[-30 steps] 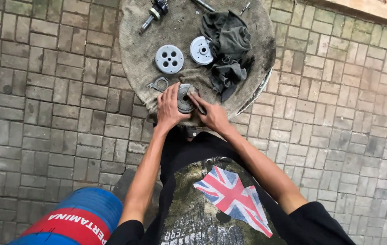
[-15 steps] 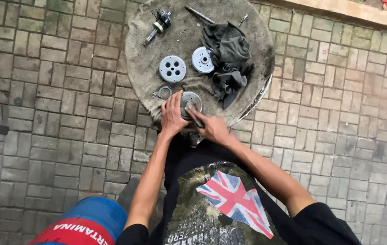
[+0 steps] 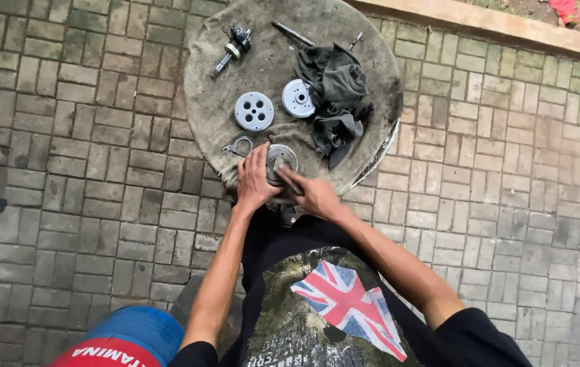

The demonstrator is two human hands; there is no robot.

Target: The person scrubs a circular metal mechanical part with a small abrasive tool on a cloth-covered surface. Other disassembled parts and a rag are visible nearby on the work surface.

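Observation:
My left hand (image 3: 256,178) rests against the left side of a round metal disc part (image 3: 283,158) at the near edge of a round cloth-covered work surface (image 3: 212,102). My right hand (image 3: 311,196) grips a thin dark tool (image 3: 286,175) whose tip lies on the disc. Whether the left hand grips the disc or only steadies it is hard to tell.
On the surface lie a grey disc with holes (image 3: 254,111), a paler round part (image 3: 298,98), a dark rag (image 3: 336,95), a small ring-shaped piece (image 3: 239,145), a shaft assembly (image 3: 232,47) and a rod (image 3: 292,33). Brick paving surrounds it; a blue drum (image 3: 127,333) stands at lower left.
The view has shifted so the work surface and hands sit higher and further right in the frame. Both hands stay on the disc part with the tool.

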